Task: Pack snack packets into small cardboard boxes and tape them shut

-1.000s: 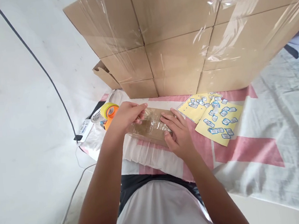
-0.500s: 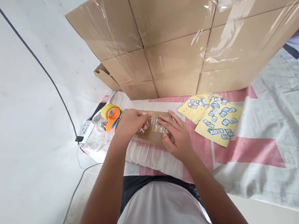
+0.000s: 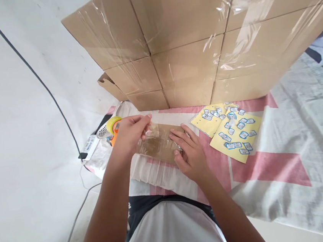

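Observation:
A flat brown cardboard piece lies on the pink and white cloth in front of me, with a crinkled clear plastic film over it. My left hand pinches the film's left edge and lifts it a little off the cardboard. My right hand lies flat, fingers spread, pressing the film and cardboard down at the right end. An orange and yellow tape dispenser sits just behind my left hand.
A wall of stacked cardboard boxes wrapped in clear film stands right behind the work spot. Two yellow sheets with several small blue stickers lie to the right. A white perforated tool, a barcode label and a grey cable are at left.
My left hand has pulled the film's left edge up and to the left again after pressing it down. My right hand stays flat on the cardboard. The view shifted slightly.

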### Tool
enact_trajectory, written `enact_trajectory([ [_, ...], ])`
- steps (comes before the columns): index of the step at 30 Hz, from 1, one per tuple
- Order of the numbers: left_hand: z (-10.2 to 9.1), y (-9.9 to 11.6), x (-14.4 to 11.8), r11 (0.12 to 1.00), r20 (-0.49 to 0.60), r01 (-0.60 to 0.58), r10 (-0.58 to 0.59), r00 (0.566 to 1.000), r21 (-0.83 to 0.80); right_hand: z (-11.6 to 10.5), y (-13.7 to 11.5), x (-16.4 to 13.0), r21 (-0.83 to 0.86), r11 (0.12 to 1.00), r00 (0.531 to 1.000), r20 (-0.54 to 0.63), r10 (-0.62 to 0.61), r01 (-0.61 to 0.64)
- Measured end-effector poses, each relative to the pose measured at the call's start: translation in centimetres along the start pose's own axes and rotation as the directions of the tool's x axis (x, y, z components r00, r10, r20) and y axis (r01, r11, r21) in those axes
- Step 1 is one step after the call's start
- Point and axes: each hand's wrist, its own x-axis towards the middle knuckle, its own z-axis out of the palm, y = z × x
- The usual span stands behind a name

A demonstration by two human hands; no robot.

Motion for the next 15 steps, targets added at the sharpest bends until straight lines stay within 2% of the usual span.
enact_trajectory([
  [3, -0.4, 1.6, 0.5, 0.997, -0.064, -0.053, 0.049, 0.997, -0.063, 0.0, 0.0, 0.0, -0.004, 1.000, 1.000, 0.009, 0.003, -0.003],
  [6, -0.7, 1.9, 1.0, 0.993, -0.073, -0.061, 0.054, 0.996, -0.097, 0.0, -0.1, 0.1, -0.003, 1.000, 1.000, 0.017, 0.010, -0.010],
  [8, -0.5, 1.1, 1.3, 0.997, -0.027, -0.033, 0.031, 0.999, -0.072, 0.0, -0.1, 0.1, -0.001, 1.000, 1.000, 0.018, 0.012, -0.012],
  [12, -0.1, -1.3, 1.4, 0.996, 0.168, 0.045, -0.059, 0.984, 0.083, -0.1, -0.1, 0.1, 0.001, 1.000, 1.000, 0.014, 0.009, -0.009],
  [15, -0.3, -2.3, 1.4, 0.994, 0.142, -0.001, -0.014, 0.990, 0.105, -0.1, -0.1, 0.1, 0.002, 1.000, 1.000, 0.022, 0.013, -0.013],
])
